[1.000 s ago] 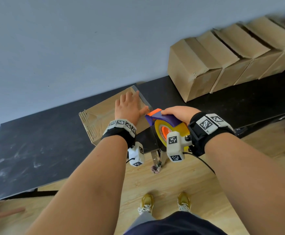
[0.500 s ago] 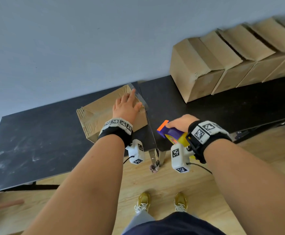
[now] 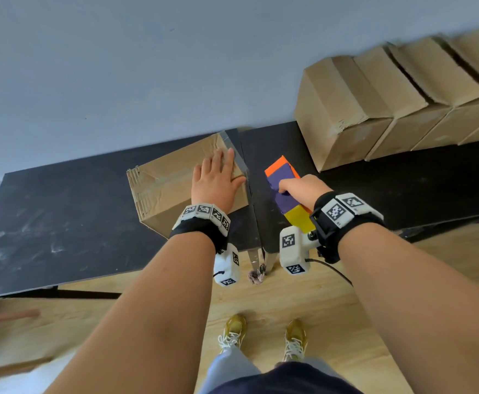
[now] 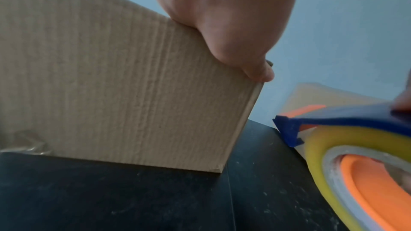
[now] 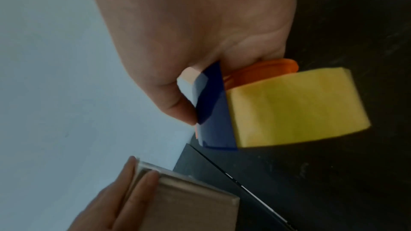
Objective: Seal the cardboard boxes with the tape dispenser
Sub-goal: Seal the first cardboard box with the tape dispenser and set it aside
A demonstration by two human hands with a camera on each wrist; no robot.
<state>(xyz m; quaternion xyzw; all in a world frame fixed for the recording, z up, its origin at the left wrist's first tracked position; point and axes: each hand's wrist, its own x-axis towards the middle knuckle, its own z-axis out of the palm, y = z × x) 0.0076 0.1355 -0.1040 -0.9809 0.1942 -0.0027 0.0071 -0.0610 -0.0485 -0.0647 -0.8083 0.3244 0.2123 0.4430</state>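
Note:
A taped cardboard box (image 3: 170, 183) sits on the black table (image 3: 61, 223). My left hand (image 3: 218, 177) lies flat on its top near the right edge, fingers straight; the left wrist view shows the palm (image 4: 222, 15) pressing the box (image 4: 111, 94). To the right, my right hand (image 3: 300, 189) grips the tape dispenser (image 3: 283, 189), which is blue and orange with a yellow tape roll (image 5: 295, 106). The dispenser is low over the table beside the box, apart from it. My right hand (image 5: 189, 41) curls round the blue handle (image 5: 211, 103).
A row of several cardboard boxes (image 3: 389, 103) stands at the back right against the grey wall. The table is made of two black tops with a seam (image 3: 254, 209) between them. Wooden floor and my feet (image 3: 263, 336) are below.
My right hand has carried the dispenser away from the box's near corner, forward and down to the table right of the box. The left hand stays flat on the box top.

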